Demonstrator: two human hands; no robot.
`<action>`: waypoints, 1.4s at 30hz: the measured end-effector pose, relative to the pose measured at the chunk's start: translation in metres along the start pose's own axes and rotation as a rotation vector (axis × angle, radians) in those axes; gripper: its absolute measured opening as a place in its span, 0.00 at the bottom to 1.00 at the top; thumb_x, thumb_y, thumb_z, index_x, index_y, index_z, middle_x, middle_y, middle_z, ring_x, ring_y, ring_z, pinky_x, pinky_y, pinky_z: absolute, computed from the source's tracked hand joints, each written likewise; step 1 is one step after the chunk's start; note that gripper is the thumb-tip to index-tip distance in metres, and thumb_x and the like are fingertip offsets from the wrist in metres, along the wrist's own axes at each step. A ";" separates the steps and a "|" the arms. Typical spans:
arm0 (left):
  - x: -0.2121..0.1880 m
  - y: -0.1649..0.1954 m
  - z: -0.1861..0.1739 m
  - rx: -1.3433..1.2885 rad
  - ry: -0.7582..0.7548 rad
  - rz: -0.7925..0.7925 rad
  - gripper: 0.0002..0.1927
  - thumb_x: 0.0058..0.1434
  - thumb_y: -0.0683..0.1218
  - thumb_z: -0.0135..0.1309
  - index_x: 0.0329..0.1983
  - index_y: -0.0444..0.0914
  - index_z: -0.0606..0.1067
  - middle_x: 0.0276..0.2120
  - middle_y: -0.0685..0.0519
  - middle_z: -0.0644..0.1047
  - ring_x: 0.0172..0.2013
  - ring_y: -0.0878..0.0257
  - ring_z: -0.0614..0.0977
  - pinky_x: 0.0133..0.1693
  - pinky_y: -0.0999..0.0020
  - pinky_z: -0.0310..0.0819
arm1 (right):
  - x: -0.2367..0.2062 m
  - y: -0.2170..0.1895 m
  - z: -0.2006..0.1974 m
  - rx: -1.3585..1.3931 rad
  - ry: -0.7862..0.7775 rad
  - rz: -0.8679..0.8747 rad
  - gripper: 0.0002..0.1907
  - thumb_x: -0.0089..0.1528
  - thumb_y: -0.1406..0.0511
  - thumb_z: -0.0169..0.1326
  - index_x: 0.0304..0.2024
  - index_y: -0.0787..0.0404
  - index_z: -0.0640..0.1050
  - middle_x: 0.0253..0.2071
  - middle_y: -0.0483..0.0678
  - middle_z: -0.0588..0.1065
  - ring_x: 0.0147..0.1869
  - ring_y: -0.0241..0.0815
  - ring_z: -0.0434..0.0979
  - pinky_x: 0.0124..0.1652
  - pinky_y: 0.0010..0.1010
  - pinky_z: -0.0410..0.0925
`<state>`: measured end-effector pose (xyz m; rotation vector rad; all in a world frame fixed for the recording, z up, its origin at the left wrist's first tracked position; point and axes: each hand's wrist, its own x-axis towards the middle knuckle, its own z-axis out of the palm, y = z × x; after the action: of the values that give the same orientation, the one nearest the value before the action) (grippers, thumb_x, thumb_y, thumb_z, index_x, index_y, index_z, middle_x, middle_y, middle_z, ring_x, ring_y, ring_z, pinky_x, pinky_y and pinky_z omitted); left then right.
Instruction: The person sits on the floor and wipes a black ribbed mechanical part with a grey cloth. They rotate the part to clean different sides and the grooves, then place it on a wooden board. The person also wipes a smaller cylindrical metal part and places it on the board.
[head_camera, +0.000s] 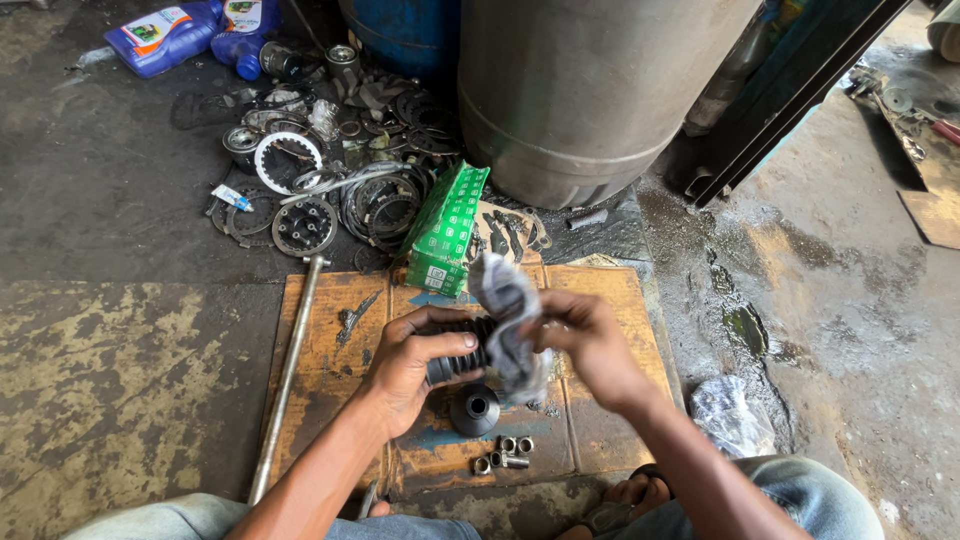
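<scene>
Unwrapping looks about half done, as I judge it: clear plastic wrap (508, 320) still clings to one end of the ribbed black rubber boot (458, 358). Left hand (412, 362) fingers curl round the boot; right hand (590, 340) fingers pinch the wrap, forearms angled inward above small metal sleeves (503, 452).

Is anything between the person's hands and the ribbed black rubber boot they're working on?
Left hand grips the rubber boot directly. Right hand pinches a crumpled plastic bag that covers the boot's right end.
</scene>
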<state>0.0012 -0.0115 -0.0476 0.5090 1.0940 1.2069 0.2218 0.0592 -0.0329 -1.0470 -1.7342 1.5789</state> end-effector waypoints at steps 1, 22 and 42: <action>0.000 -0.001 0.001 0.028 0.001 0.001 0.14 0.46 0.39 0.63 0.38 0.34 0.78 0.35 0.46 0.82 0.37 0.57 0.84 0.38 0.58 0.87 | -0.002 -0.001 0.007 -0.168 -0.016 -0.026 0.16 0.55 0.65 0.58 0.45 0.62 0.82 0.42 0.54 0.84 0.50 0.50 0.85 0.58 0.47 0.75; -0.012 -0.004 0.016 0.148 -0.081 0.017 0.18 0.43 0.38 0.63 0.40 0.33 0.78 0.35 0.42 0.82 0.32 0.53 0.86 0.29 0.57 0.86 | -0.001 -0.012 0.036 -0.496 0.313 0.054 0.17 0.52 0.62 0.60 0.39 0.66 0.85 0.22 0.50 0.81 0.20 0.39 0.78 0.26 0.35 0.73; 0.016 -0.007 -0.016 -0.223 0.045 -0.065 0.16 0.54 0.45 0.63 0.43 0.33 0.76 0.38 0.46 0.82 0.37 0.60 0.85 0.40 0.61 0.85 | 0.018 0.011 -0.023 0.120 0.150 0.137 0.07 0.63 0.65 0.53 0.35 0.62 0.79 0.34 0.47 0.81 0.41 0.41 0.79 0.47 0.41 0.74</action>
<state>-0.0100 -0.0027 -0.0661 0.2748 0.9917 1.2699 0.2334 0.0865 -0.0421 -1.2131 -1.4780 1.6211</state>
